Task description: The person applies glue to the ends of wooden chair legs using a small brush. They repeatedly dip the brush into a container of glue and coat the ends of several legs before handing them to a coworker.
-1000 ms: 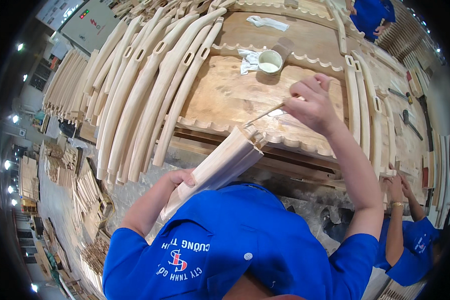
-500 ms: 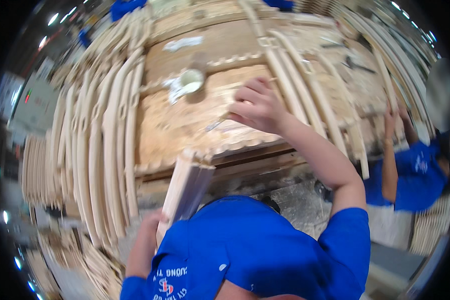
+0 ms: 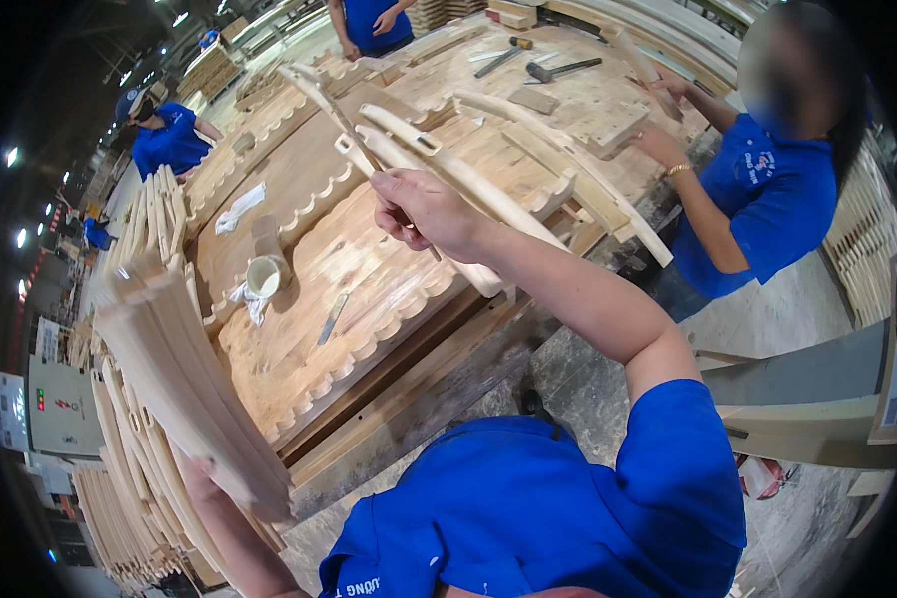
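My left hand (image 3: 201, 476) grips a pale wooden piece (image 3: 184, 374) that looks like several slats side by side, blurred by motion. Its fingers are partly hidden behind the wood. Over the bench, my right hand (image 3: 424, 211) is closed around a thin stick (image 3: 368, 157), whose ends poke out above and below the fist. Long curved wooden parts (image 3: 448, 164) with slots lie just beyond that hand. A metal blade (image 3: 333, 319) rests on the wooden bench (image 3: 369, 289), near a white cup (image 3: 264, 277) standing on a crumpled white cloth (image 3: 252, 304).
At the right, a co-worker in a blue shirt (image 3: 767, 199) handles a wooden piece. Hammers (image 3: 563, 70) lie at the far end. Scalloped wooden strips (image 3: 344, 379) edge the bench. Curved wooden parts (image 3: 140, 429) are stacked at the left. More people (image 3: 169, 140) stand farther off.
The view has turned, bringing the co-worker at the right fully into sight. My left hand has swung the wooden piece away from my body to the left. My right hand has moved off the blade.
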A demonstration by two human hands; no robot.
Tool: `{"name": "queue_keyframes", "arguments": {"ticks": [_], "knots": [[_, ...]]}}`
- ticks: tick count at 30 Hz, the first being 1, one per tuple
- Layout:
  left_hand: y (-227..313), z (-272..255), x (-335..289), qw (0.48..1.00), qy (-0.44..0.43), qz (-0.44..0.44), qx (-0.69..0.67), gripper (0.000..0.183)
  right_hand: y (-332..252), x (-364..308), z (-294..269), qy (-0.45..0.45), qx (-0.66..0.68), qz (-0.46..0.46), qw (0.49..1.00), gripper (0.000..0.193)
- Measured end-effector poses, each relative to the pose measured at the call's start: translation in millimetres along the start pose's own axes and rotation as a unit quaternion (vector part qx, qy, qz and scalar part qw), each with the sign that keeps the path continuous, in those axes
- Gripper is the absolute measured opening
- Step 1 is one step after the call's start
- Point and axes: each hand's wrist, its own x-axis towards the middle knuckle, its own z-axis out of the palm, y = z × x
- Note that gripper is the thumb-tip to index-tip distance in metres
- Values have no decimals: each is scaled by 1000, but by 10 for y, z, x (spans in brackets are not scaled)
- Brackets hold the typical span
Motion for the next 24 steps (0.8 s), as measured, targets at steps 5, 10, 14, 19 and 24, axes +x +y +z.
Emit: {"name": "queue_keyframes", "arguments": {"ticks": [5,10,14,19,24], "knots": [[843,1368,844,982,-36,130,-136,64,-383,-347,-342,28,-46,-19,998,29],[1243,3036,1350,958,-76,128,-245,62,-881,-1000,-850,123,-111,-56,985,24],[1158,4228,1684,955,-154,86,-238,70,-1064,-1673,-1288,196,-130,-96,967,26],[825,5424,2239,950,-168,-90,-247,75,-1084,-2455,-1519,264,-179,-40,947,26],[518,6431,2580,958,-169,-140,-184,72,-867,-3088,-1579,322,-183,-58,927,21]]}}
